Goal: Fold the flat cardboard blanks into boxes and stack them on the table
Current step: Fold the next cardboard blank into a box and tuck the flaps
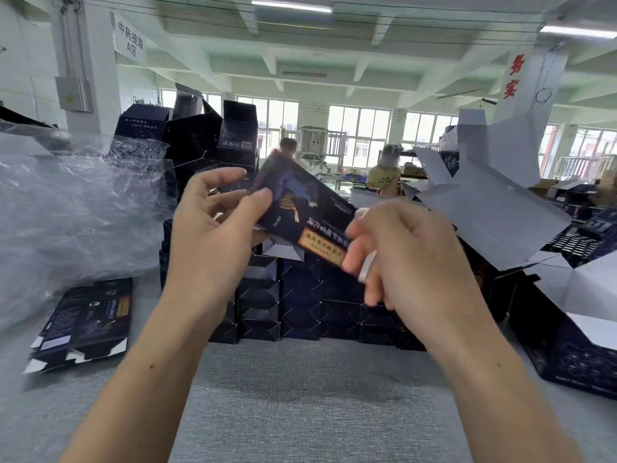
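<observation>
The left hand [213, 235] grips the upper left end of a dark box [300, 202], thumb pressed on its printed face and fingers spread behind it. The right hand [410, 259] curls its fingers round the lower right end. Motion blur smears that end, and the pale strip between the fingers may be a white end flap. The box is held in the air, tilted down to the right, above a stack of folded boxes [300, 305] and apart from it. Its card is glossy navy with a figure in blue and a gold label panel.

The stack stands on the table [300, 396] just past the forearms, in several rows of dark ends with crossed tuck flaps. The near part of the table is a broad stretch of grey woven cloth between the arms.

To the left a flat blank [83, 322] lies on the cloth, its white flap edges toward the near side, beside crumpled clear plastic wrap [66, 212]. To the right, opened blanks [484, 202] lean up, showing white insides and notched edges. A far pile [200, 135] of dark boxes rises behind the left hand.
</observation>
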